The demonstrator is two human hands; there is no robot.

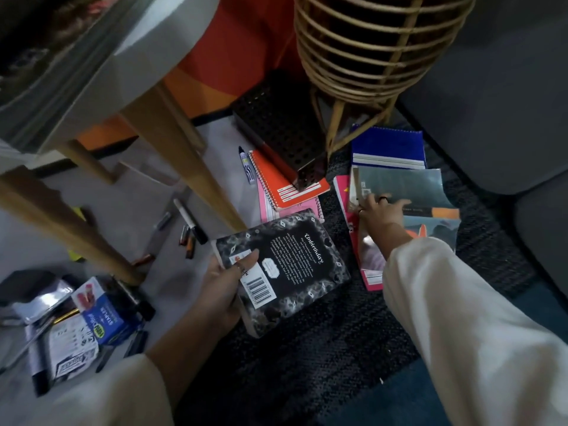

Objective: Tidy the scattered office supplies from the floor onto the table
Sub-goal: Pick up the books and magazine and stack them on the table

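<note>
Two hands are being used above a cluttered floor. A black paperback (284, 272) is being held in the left hand (221, 287), back cover up and tilted, with the thumb (249, 256) being pressed onto the cover near the barcode and the fingers being curled under the book's left edge. The book is being kept clear of the dark rug (307, 364), just in front of the table leg (190, 167).

A grey-covered book (405, 186) is being touched by the right hand (378, 213), whose fingers are being laid fairly straight across its lower left corner; whether the cover is being pinched cannot be told. That book is being borne on a loose pile of other books, with a blue spiral notebook (387, 146) lying just beyond it and a pink book (344, 192) showing beneath its left side.

To the left of the pile, an orange spiral notebook (285, 182) is being weighed down by a black perforated organiser (276, 124), and a marker (246, 164) is lying beside it. Pens and batteries (189, 238) are being left scattered under the table (92, 87), and a stapler box (107, 315) is lying among the packets at the lower left.
</note>
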